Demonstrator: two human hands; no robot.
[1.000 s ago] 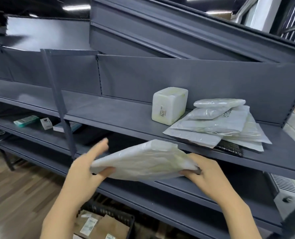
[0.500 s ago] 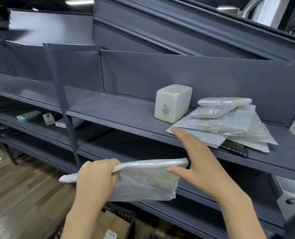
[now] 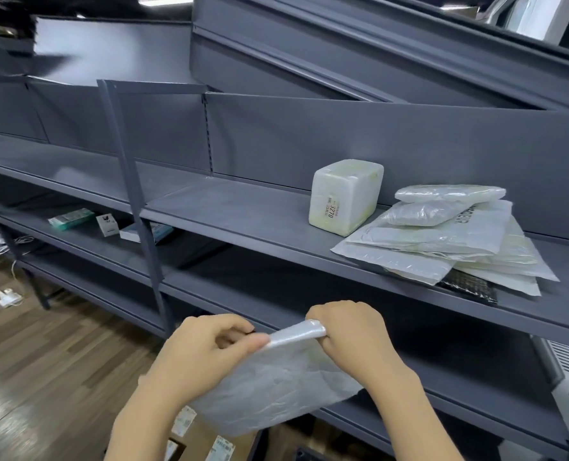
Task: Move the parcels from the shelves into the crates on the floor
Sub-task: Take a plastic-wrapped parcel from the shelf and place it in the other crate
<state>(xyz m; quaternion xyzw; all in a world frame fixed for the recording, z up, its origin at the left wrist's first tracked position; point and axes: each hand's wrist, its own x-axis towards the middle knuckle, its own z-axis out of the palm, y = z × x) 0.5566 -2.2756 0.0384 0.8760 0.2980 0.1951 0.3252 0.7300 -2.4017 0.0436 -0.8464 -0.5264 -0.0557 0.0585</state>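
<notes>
at lower centre, the left hand [image 3: 210,347] and right hand [image 3: 349,334] both pinch the top edge of a white parcel [image 3: 276,390], which hangs below them.

Below the two gripping hands, the cardboard boxes with white labels [image 3: 190,424] are partly covered by the hanging translucent white plastic mailer [image 3: 276,390] and the forearms, and cut by the bottom edge; their print is too small to read. Up and right of the grip, the black woven-look packet [image 3: 469,287] shows only one corner under the stack of white poly bags [image 3: 443,241].
</notes>
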